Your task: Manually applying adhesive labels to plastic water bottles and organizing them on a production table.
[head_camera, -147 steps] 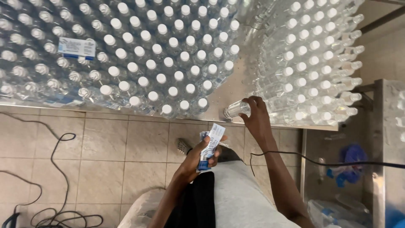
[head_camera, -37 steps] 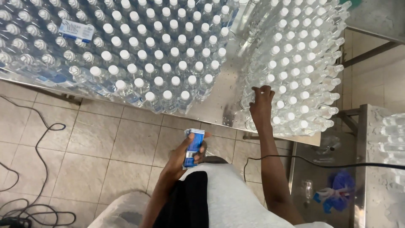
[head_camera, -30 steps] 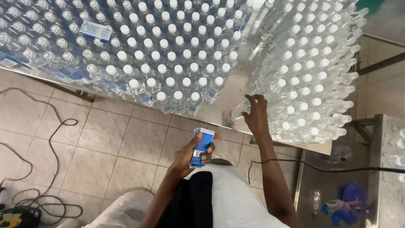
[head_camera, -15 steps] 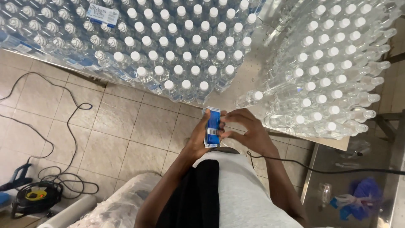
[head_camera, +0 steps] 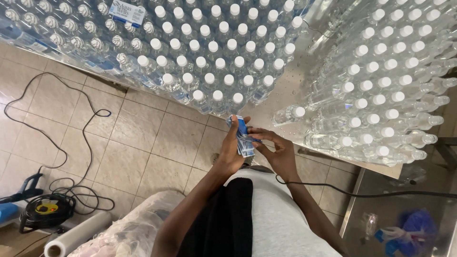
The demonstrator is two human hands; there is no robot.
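Observation:
My left hand (head_camera: 229,151) holds a small stack of blue and white labels (head_camera: 243,135) upright at chest height. My right hand (head_camera: 278,153) meets it from the right, its fingertips pinching the edge of the stack. Just beyond the hands a steel table (head_camera: 285,88) carries two big groups of clear plastic bottles with white caps: a labelled, wrapped block (head_camera: 200,52) on the left and a bare group (head_camera: 381,90) on the right. One bottle (head_camera: 289,114) of the right group stands out nearest my hands.
Beige tiled floor (head_camera: 138,138) lies below left with a black cable (head_camera: 71,123) looping to a coiled reel (head_camera: 45,209). A roll of clear film (head_camera: 76,234) and a plastic-wrapped bundle (head_camera: 128,228) sit at the bottom. A blue cloth (head_camera: 414,228) lies on a lower steel surface, right.
My right hand left the bottles on the table and came back to the label stack. The left hand raised the stack slightly toward the table edge.

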